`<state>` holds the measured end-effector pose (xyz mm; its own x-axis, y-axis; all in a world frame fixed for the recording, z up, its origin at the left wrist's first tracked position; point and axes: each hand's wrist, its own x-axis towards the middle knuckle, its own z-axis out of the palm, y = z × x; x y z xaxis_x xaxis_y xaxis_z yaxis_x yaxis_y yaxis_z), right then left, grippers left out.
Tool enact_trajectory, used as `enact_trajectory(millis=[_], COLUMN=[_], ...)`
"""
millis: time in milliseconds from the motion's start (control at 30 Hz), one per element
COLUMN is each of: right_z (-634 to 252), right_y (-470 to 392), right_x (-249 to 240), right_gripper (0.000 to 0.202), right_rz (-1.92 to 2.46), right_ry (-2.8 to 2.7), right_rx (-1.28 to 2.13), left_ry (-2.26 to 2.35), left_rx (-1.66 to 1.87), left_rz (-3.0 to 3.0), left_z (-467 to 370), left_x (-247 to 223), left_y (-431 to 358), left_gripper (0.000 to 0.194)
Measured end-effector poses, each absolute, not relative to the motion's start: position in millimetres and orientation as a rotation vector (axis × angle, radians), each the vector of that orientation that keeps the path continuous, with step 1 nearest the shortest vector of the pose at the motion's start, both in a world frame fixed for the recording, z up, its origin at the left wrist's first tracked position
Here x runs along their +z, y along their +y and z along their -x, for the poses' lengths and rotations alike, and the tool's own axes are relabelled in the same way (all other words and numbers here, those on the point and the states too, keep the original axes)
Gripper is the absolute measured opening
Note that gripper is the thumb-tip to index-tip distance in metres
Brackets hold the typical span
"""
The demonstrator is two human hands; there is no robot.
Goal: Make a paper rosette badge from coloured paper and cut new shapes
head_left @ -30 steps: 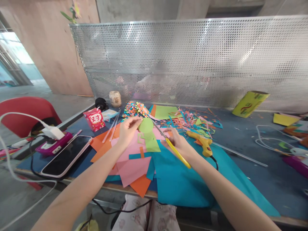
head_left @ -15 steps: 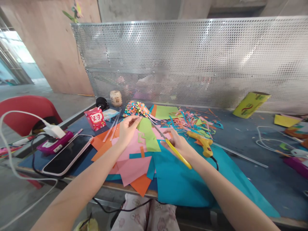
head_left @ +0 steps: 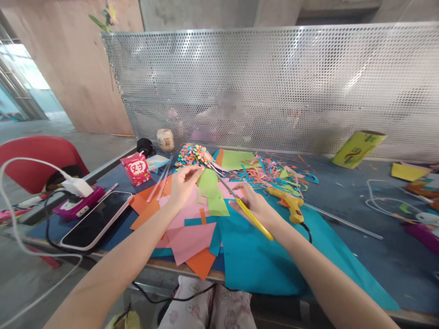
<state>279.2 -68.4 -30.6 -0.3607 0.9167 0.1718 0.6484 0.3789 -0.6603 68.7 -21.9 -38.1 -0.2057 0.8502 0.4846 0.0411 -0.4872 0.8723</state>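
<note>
My left hand [head_left: 185, 183] pinches the upper left edge of a rounded green paper piece [head_left: 208, 181]. Yellow-handled scissors [head_left: 252, 217] are in my right hand [head_left: 252, 201], their blades pointing up and left toward the green paper's right edge. Another green paper [head_left: 218, 204] lies just below the rounded piece. Under both hands are pink paper [head_left: 192, 240], orange paper [head_left: 202, 262] and a large blue sheet [head_left: 260, 256]. Behind my left hand sits a bundle of multicoloured curled paper strips [head_left: 194, 155].
A yellow glue gun [head_left: 290, 205] lies right of my right hand, near shredded paper [head_left: 274, 173]. At left are a phone [head_left: 98, 221], a purple power strip [head_left: 78, 205] and a red box [head_left: 135, 169]. A perforated metal panel [head_left: 274, 87] stands behind the table.
My left hand has shifted very slightly right with the rounded green paper, which sits at a slightly different angle. My right hand and the scissors look almost unchanged.
</note>
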Motion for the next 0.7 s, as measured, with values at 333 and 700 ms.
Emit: enact_trajectory(millis=[333,700], right_z=[-281.9,-282.3], right_y=[-64.6,-65.4], right_x=[-36.1,-34.9], right_gripper=[0.043,0.047], right_rz=[1.296,1.307], right_ry=[-2.021,-2.018], right_rx=[0.687,0.682], left_ry=[0.864,0.888], left_rx=[1.361,1.335], left_rz=[-1.287,-1.387], left_z=[-76.6,-77.1], left_x=[-33.2,-32.5], left_y=[-28.3,-32.0], left_gripper=[0.045,0.038])
